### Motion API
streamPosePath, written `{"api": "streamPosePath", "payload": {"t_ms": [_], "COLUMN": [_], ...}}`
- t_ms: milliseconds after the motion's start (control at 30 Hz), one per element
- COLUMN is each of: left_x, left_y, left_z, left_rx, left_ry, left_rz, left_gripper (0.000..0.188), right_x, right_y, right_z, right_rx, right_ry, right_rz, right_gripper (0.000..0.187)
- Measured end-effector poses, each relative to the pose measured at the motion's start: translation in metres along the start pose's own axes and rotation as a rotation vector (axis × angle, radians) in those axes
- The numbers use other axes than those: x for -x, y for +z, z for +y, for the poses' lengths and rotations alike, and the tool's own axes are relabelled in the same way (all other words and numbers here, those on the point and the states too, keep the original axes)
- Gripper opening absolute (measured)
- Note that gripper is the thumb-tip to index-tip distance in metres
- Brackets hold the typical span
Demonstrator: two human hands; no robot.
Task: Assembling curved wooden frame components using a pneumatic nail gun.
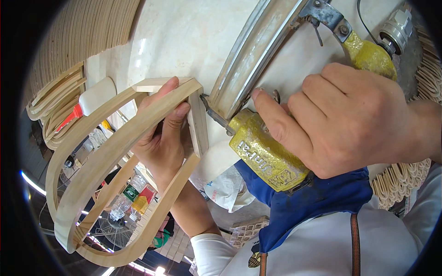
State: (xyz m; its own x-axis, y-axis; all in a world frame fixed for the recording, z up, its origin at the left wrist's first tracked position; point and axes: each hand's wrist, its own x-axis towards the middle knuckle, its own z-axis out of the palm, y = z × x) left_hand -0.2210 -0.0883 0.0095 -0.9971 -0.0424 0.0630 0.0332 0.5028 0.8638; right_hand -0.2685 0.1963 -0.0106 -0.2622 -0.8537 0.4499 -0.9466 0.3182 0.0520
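Note:
My left hand (159, 142) grips a pale wooden frame (122, 122) made of bent U-shaped strips joined to a squared end. Its thumb and a finger wrap around the strips near that end. My right hand (343, 122) is closed around a worn yellow pneumatic staple gun (271, 154) with a long metal magazine. The gun's nose points at the frame's corner; I cannot tell whether it touches the wood. Part of the gun's handle is hidden behind my right fingers.
A white bottle with a red nozzle (96, 97) lies beyond the frame, beside stacked bent wood strips (83, 27). An air hose fitting (396, 30) joins the gun at upper right. More bent wooden pieces (400, 181) are piled at the right. A pale work surface (184, 41) lies beneath.

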Motion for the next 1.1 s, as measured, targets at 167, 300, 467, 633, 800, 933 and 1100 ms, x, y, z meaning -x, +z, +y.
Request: {"api": "streamPosePath", "payload": {"t_ms": [167,300,467,633,800,933,1100], "left_x": [0.000,-0.001,-0.001,-0.001,0.000,0.000,-0.001], "left_y": [-0.001,-0.001,-0.001,0.001,-0.001,-0.001,0.000], "left_z": [0.000,-0.001,0.000,0.001,-0.002,-0.002,-0.003], "left_rx": [-0.015,-0.033,-0.041,-0.055,-0.034,-0.018,0.001], "left_ry": [0.010,0.025,0.034,0.043,0.050,0.050,0.061], "left_rz": [-0.002,-0.017,-0.028,-0.027,-0.029,-0.030,-0.034], "left_gripper": [0.034,0.033,0.033,0.032,0.032,0.032,0.032], "right_x": [0.000,-0.002,-0.003,0.000,0.003,0.003,0.004], "right_y": [-0.002,-0.004,-0.007,-0.006,0.000,0.003,0.003], "right_z": [-0.001,0.000,0.000,-0.001,-0.002,-0.005,-0.005], "right_rx": [0.000,0.008,0.012,0.012,0.012,0.010,0.001], "right_ry": [0.005,0.010,0.016,0.026,0.036,0.058,0.073], "right_rz": [-0.024,-0.052,-0.088,-0.087,-0.017,0.027,0.037], "right_gripper": [0.014,0.013,0.011,0.010,0.010,0.009,0.009]}}
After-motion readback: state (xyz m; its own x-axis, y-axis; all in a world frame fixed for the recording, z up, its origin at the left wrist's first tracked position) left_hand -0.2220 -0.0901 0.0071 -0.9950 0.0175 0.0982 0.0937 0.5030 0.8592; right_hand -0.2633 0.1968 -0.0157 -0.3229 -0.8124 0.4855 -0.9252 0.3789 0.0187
